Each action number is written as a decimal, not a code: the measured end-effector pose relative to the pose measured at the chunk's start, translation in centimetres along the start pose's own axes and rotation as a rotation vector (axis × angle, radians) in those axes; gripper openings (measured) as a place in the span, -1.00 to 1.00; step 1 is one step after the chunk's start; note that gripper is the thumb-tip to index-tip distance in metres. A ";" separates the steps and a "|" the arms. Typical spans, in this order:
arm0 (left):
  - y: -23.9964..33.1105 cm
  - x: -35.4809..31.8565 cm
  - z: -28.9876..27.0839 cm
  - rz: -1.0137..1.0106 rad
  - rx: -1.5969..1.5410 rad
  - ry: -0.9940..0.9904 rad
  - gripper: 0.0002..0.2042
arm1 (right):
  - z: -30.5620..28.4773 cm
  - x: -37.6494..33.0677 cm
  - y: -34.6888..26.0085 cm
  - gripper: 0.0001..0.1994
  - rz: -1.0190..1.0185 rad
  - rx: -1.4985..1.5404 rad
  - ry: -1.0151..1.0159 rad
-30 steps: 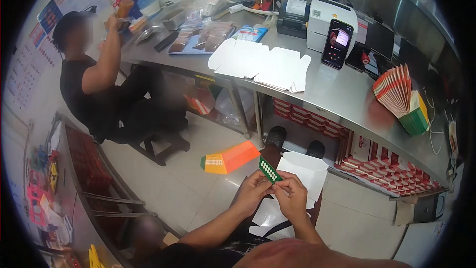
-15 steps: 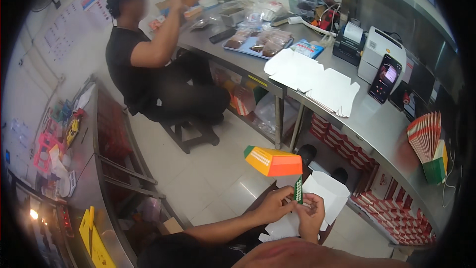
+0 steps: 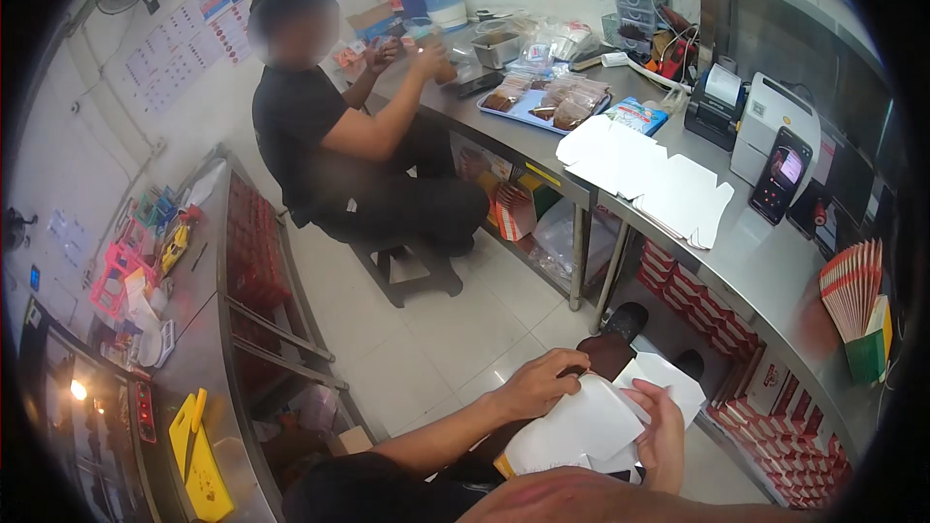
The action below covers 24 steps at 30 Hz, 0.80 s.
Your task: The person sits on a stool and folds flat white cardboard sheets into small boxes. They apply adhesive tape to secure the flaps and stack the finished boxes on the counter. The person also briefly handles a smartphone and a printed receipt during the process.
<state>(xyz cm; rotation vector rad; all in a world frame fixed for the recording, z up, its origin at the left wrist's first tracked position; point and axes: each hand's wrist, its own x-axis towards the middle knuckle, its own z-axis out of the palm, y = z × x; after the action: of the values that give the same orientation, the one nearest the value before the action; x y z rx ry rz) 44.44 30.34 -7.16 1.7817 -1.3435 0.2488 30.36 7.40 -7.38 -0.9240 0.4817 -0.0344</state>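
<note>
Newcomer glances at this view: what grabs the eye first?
Probably the white card between the left hand and the right hand, low and right of centre. Then the person in black seated upper left at the steel counter, and the bright yellow board lower left.

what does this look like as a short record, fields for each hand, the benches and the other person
left hand: at the far edge of a white card piece
right hand: at the card's right side
right-hand bench: flat white sheets, phone
left-hand bench: yellow board
co-worker: seated on a stool
</note>
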 end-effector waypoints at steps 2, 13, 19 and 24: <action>-0.7 -1.2 1.1 -0.089 -0.016 -0.010 -0.81 | -0.7 0.2 1.7 -0.44 0.007 -0.198 -0.025; -1.9 -2.2 1.3 -0.318 -0.192 0.008 -0.80 | 2.4 -0.6 2.7 -0.69 -0.339 -0.414 0.206; 0.7 2.9 -1.5 -0.379 -0.156 0.004 -0.75 | 4.4 0.4 0.4 -0.74 -0.740 -0.561 0.439; 2.9 4.4 0.3 -0.610 -0.853 0.075 -0.68 | 9.8 -0.5 -0.7 -0.74 -0.916 -0.793 0.208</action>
<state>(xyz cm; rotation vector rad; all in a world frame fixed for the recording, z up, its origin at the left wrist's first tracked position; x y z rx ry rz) 43.64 26.93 -3.16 1.3199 -0.6280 -0.5180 34.14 14.53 -1.68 -1.8749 0.2138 -0.8252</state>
